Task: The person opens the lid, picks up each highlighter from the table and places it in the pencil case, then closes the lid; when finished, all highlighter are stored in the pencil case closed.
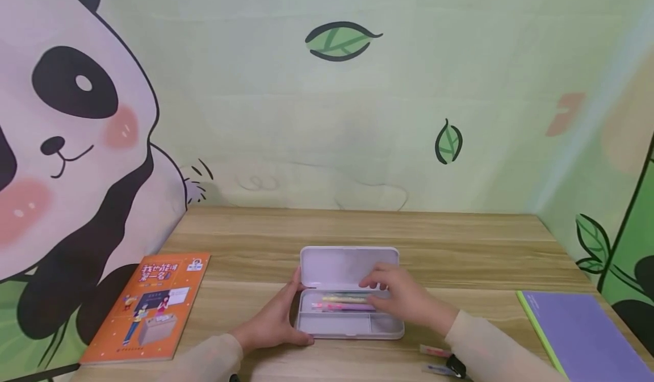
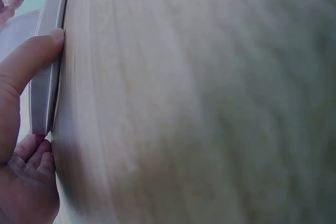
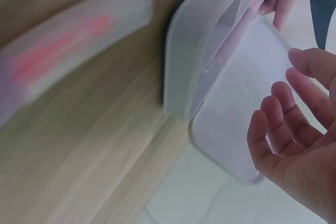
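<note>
Left hand (image 1: 273, 320) grips the case (image 1: 334, 323) at left; right hand (image 1: 406, 298), seemingly empty, hangs loosely curved above its right. Pens (image 1: 343, 307) lie inside; a brushing sleeve (image 1: 490, 345) could scatter stray pens (image 1: 434, 351) near it.

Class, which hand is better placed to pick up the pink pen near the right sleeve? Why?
Probably the right hand: it looks empty and is nearer the pink pen; the left hand grips the pencil case.
</note>
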Tool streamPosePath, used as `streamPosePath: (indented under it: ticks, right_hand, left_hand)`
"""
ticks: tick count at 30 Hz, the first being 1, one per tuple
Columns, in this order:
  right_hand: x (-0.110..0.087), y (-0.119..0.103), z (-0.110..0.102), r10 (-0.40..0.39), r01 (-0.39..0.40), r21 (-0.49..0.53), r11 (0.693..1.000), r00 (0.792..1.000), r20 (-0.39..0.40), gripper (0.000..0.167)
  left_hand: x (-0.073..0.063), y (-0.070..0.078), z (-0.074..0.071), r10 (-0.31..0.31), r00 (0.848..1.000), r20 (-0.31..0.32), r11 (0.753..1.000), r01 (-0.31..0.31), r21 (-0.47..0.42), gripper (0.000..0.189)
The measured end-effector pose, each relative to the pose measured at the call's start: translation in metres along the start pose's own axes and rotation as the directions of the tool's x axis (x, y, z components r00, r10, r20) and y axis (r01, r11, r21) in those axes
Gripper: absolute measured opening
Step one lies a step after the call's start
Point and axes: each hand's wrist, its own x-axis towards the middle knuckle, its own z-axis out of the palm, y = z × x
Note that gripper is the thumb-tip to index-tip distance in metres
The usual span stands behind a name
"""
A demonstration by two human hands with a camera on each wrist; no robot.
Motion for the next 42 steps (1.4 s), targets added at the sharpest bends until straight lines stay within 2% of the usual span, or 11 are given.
streamPosePath:
  ticks: [10,14,19,23,26,31,38,42]
  right_hand:
    - [-0.035,0.006,-0.024,0.075,-0.075,-0.010,0.997,0.997,-0.020,0.022]
    - [-0.053,0.006,-0.033,0.105,-0.105,-0.036,0.994,0.994,-0.007,0.023]
    - [-0.073,0.007,-0.043,0.136,-0.135,-0.023,0.991,0.991,0.013,0.024]
    - [-0.088,0.011,-0.046,0.093,-0.093,-0.017,0.996,0.996,-0.009,0.024]
    - [-0.100,0.014,-0.047,0.084,-0.084,-0.002,0.996,0.996,0.006,0.024]
    - [-0.121,0.017,-0.050,0.122,-0.125,0.035,0.992,0.990,0.067,0.022]
    - [-0.135,0.021,-0.048,0.109,-0.111,0.036,0.993,0.992,0.068,0.021]
    - [-0.139,0.022,-0.049,0.166,-0.172,0.044,0.984,0.979,0.116,0.018]
  left_hand:
    - [0.000,-0.001,0.001,-0.019,1.000,0.008,1.000,0.019,0.011,0.142]
    - [0.000,0.001,0.000,-0.032,0.999,0.014,0.999,0.032,0.003,0.142]
    - [0.000,0.001,0.000,-0.029,0.999,0.013,1.000,0.029,-0.003,0.141]
    - [0.000,0.001,0.001,-0.013,1.000,0.004,1.000,0.013,0.007,0.141]
    - [0.000,0.001,0.001,-0.018,1.000,0.007,1.000,0.018,0.006,0.141]
    - [-0.001,0.002,0.000,-0.039,0.999,0.019,0.999,0.039,0.002,0.141]
    - [-0.001,0.003,0.000,-0.034,0.999,0.019,0.999,0.034,0.003,0.140]
    - [-0.001,0.003,0.000,-0.033,0.999,0.015,0.999,0.033,0.006,0.141]
